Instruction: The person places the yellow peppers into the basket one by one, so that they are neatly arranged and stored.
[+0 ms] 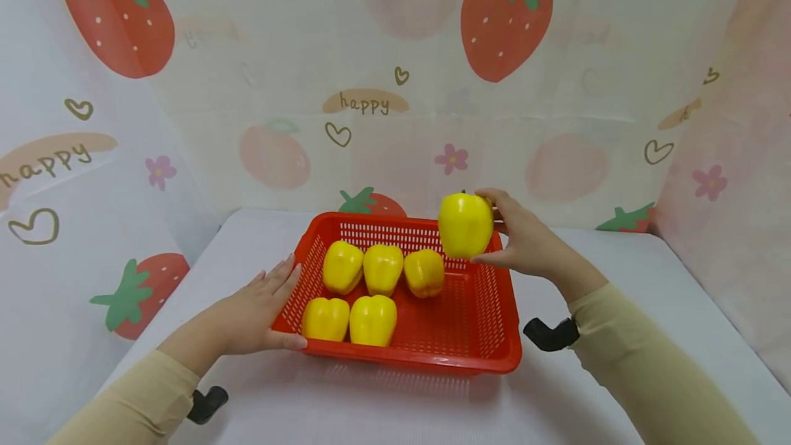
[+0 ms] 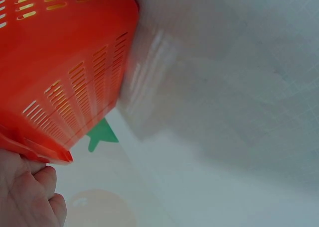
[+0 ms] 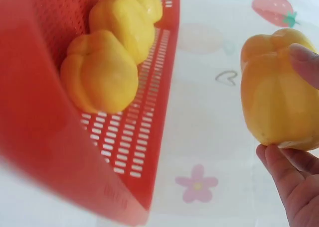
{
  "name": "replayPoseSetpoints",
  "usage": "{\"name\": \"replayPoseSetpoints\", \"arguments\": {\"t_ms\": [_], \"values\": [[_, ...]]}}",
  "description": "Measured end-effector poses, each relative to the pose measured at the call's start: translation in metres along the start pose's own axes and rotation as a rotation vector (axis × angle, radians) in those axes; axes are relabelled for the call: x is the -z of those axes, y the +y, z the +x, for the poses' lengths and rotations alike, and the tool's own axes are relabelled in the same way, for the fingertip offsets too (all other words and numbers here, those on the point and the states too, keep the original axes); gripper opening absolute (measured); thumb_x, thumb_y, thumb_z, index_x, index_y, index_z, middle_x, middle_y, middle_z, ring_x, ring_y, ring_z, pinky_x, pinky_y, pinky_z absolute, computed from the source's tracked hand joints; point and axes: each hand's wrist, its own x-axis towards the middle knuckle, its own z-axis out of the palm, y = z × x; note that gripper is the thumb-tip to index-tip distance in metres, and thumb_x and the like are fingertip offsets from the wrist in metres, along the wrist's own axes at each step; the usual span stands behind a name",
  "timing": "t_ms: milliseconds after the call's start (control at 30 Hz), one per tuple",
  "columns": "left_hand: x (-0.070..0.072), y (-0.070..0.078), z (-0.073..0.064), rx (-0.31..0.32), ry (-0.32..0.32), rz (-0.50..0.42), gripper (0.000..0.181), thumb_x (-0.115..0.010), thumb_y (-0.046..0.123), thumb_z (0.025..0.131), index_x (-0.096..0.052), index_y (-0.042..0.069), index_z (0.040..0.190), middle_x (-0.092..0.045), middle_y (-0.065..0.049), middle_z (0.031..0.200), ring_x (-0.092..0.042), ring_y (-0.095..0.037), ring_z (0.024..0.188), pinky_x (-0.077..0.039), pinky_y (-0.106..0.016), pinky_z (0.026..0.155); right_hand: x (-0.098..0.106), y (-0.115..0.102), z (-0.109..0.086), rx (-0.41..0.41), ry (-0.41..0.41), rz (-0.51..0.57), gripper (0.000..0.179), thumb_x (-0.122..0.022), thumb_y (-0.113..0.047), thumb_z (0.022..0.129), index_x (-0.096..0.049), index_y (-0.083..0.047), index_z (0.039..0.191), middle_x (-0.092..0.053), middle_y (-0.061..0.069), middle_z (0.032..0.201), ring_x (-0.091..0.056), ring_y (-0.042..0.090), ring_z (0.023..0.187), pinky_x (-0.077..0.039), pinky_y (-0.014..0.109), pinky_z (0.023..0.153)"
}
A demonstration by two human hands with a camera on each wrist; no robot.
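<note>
My right hand [image 1: 525,235] holds a glossy yellow bell pepper [image 1: 465,225] upright, its short stem on top, over the back right part of the red basket [image 1: 432,361]. In the right wrist view the thumb lies against one end of this held pepper [image 3: 279,92] and the fingertips against the other. My left hand [image 1: 256,311] rests at the basket's left front corner, fingers extended along the left rim and thumb on the front rim. Inside the basket, three yellow peppers [image 1: 383,270] stand in a back row and two more [image 1: 373,320] at the front left.
The basket has slotted walls and stands on a white-covered table [image 1: 575,390]. A pale curtain [image 1: 408,150] printed with strawberries, hearts and flowers rises behind it and on both sides. A black piece [image 1: 550,334] sticks out at the right wrist.
</note>
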Motion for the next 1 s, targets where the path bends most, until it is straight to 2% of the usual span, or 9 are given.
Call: {"name": "replayPoseSetpoints", "arguments": {"t_ms": [267,500,700,1000], "values": [[0.0,0.0,-0.001,0.003,-0.002,-0.006,0.121,-0.047,0.083,0.061,-0.011,0.005,0.147,-0.006,-0.014,0.153,-0.012,-0.033,0.138,-0.013,-0.051,0.109,-0.02,-0.006,0.012,-0.036,-0.088,0.039,0.089,-0.083,-0.022,0.066,-0.027,-0.018,0.136,-0.043,0.004,0.127,-0.051,0.027,0.113,-0.049,0.038,0.088],[-0.001,0.0,-0.001,0.005,0.003,-0.016,0.121,-0.048,0.083,0.06,-0.011,0.006,0.147,-0.006,-0.014,0.153,-0.013,-0.032,0.138,-0.013,-0.052,0.109,-0.036,-0.007,0.023,-0.044,-0.181,0.069,0.086,-0.083,-0.023,0.066,-0.03,-0.018,0.133,-0.047,0.002,0.121,-0.051,0.021,0.108,-0.048,0.035,0.09],[-0.002,-0.001,-0.001,0.001,0.005,-0.007,0.121,-0.047,0.083,0.061,-0.012,0.006,0.147,-0.006,-0.013,0.153,-0.013,-0.032,0.139,-0.013,-0.051,0.109,-0.046,-0.008,0.03,-0.121,-0.276,0.043,0.083,-0.083,-0.028,0.066,-0.032,-0.022,0.131,-0.049,-0.002,0.118,-0.05,0.017,0.108,-0.047,0.035,0.092],[-0.001,0.0,-0.001,-0.001,0.008,-0.01,0.12,-0.047,0.083,0.061,-0.011,0.006,0.147,-0.005,-0.013,0.153,-0.013,-0.032,0.139,-0.013,-0.051,0.109,-0.06,-0.005,0.034,-0.162,-0.403,0.007,0.084,-0.083,-0.033,0.063,-0.034,-0.023,0.13,-0.048,-0.006,0.116,-0.048,0.013,0.106,-0.047,0.03,0.09]]}}
